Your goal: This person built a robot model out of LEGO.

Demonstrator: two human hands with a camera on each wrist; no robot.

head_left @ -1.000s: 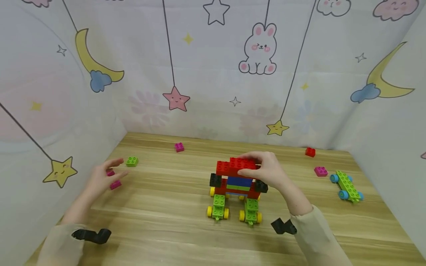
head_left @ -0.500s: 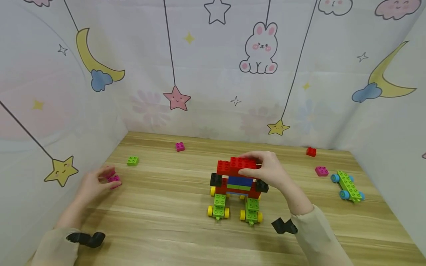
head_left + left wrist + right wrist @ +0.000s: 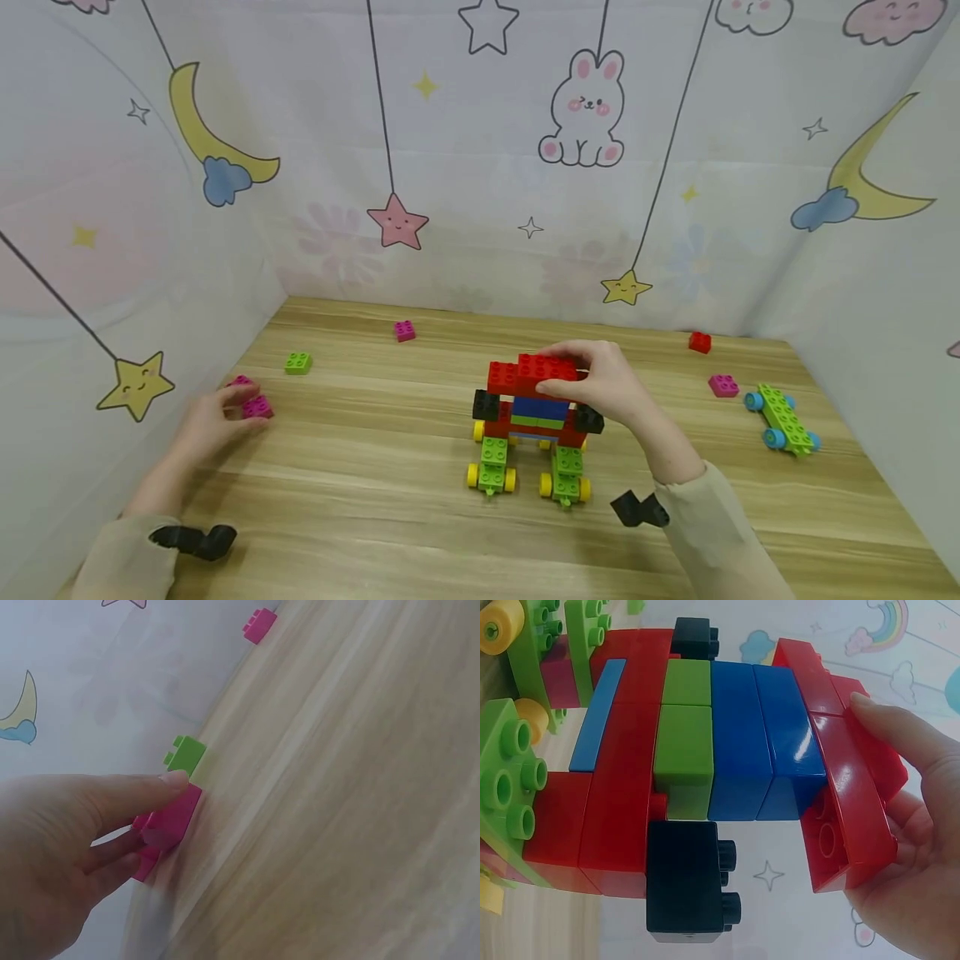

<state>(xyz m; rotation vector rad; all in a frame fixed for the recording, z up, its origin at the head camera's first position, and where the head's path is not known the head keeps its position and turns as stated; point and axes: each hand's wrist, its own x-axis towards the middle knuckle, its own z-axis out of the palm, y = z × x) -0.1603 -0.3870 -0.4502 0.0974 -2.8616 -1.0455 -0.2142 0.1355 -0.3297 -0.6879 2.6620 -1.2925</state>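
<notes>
At the left of the table in the head view, my left hand (image 3: 204, 427) pinches a pink toy brick (image 3: 258, 407) between thumb and fingers. A second pink brick (image 3: 145, 867) lies right beside it, partly hidden by the fingers. My right hand (image 3: 609, 385) grips the red bricks (image 3: 546, 372) on top of a built brick figure. Under them, the right wrist view shows blue bricks (image 3: 739, 742), green bricks (image 3: 685, 761), a red body (image 3: 619, 795) and black bricks (image 3: 686, 881) at the sides. The figure stands on green wheeled bases (image 3: 492, 477) with yellow wheels.
A green brick (image 3: 297, 363) lies beyond my left hand, and another pink brick (image 3: 404, 331) sits near the back edge. To the right are a red brick (image 3: 700, 342), a pink brick (image 3: 723, 385) and a green car base (image 3: 783, 419) with blue wheels. Printed fabric walls surround the table.
My left hand has moved slightly left and down to the pink bricks, and its fingers have closed around one. My right hand and the brick figure have stayed in place.
</notes>
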